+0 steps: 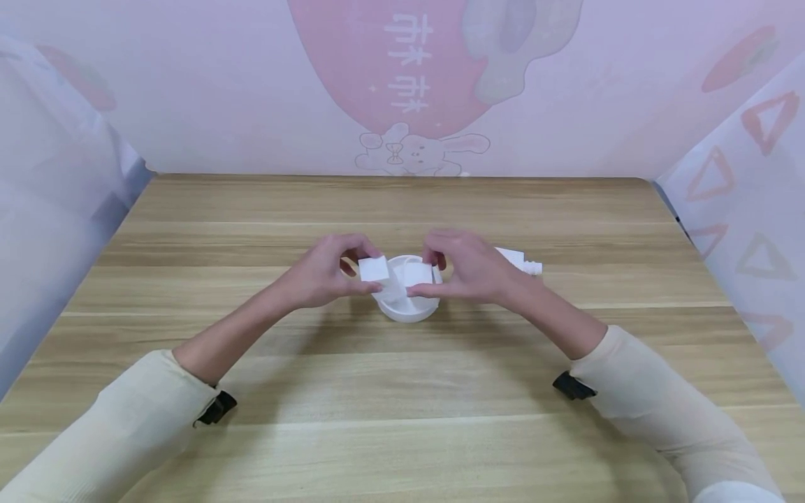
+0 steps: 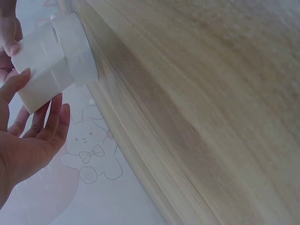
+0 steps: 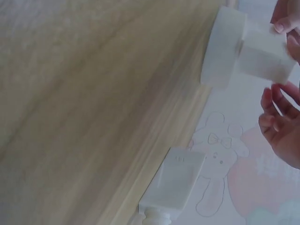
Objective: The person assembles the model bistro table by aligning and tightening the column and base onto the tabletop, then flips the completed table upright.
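A white round dish [image 1: 407, 313] with low walls stands on the table between both hands. My left hand [image 1: 321, 272] pinches a white box-shaped piece [image 1: 374, 270] between thumb and fingers, tilted over the dish's left side. At the dish's right side my right hand [image 1: 472, 269] has thumb and fingers at opposite edges of a second white box-shaped piece [image 1: 418, 273]. The lower ends of both pieces reach down into the dish and are hidden by its wall. In the left wrist view, the left thumb presses the near piece [image 2: 44, 70] while the fingers support it underneath.
A white square-sided bottle [image 3: 176, 180] with a ridged neck lies on its side, right of the dish and partly behind the right forearm. Wood-grain table [image 1: 402, 391] runs all around. A printed pink cloth [image 1: 220, 105] stands along the back edge, with more cloth at both sides.
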A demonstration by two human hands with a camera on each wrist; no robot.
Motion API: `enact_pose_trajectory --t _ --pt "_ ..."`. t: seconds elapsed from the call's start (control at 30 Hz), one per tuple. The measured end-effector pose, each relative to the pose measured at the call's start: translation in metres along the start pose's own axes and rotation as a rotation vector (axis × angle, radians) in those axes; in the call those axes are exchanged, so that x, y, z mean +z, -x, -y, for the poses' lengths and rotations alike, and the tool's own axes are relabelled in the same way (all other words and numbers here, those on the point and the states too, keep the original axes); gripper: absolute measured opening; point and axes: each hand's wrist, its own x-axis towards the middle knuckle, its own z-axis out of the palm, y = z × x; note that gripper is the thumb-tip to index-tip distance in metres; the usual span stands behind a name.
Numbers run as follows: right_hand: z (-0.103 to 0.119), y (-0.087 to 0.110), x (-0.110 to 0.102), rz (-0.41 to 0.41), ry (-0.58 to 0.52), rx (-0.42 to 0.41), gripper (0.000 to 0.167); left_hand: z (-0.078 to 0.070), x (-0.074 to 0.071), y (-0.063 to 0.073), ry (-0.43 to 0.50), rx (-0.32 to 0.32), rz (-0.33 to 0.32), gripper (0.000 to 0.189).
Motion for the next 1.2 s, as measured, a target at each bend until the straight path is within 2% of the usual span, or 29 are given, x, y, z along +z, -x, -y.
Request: enact_pose_trajectory --t 0.1,0.2,0.3,0.4,0.5,0.67,0.87,0.97,1.1,1.2 --pt "0.003 -0.001 0.004 -0.024 0.058 0.062 0.049 0.000 0.000 0.000 0.006 0.004 0.000 0.031" --pt "0.003 -0.002 0.004 -0.014 0.058 0.095 0.050 -0.001 0.000 0.000 0.009 0.005 -0.002 0.031" --pt "-0.001 -0.001 0.001 0.053 -0.033 0.056 0.045 -0.001 0.001 0.000 0.010 0.007 -0.002 0.032" --pt "-0.007 0.000 -0.004 0.153 -0.150 0.008 0.048 -0.001 0.001 0.000 0.010 0.007 0.000 0.032" --pt "-0.012 -0.001 -0.008 0.203 -0.201 0.011 0.047 -0.001 0.001 0.000 0.011 0.006 0.001 0.032" --pt "-0.012 -0.001 -0.014 0.136 -0.099 0.072 0.032 -0.002 0.000 0.000 0.003 0.007 -0.002 0.032" --pt "-0.014 0.004 -0.016 0.098 0.016 0.111 0.046 -0.001 0.000 0.000 -0.013 0.003 -0.006 0.032" --pt "-0.016 0.007 -0.017 0.103 0.014 0.108 0.050 -0.001 0.000 0.000 -0.012 0.001 -0.007 0.031" --pt "-0.019 0.010 -0.020 0.121 -0.055 0.059 0.055 0.000 0.001 0.000 -0.005 0.003 -0.007 0.031" --pt "-0.019 0.010 -0.021 0.130 -0.096 0.026 0.049 0.000 0.001 0.000 -0.004 0.001 -0.007 0.031"
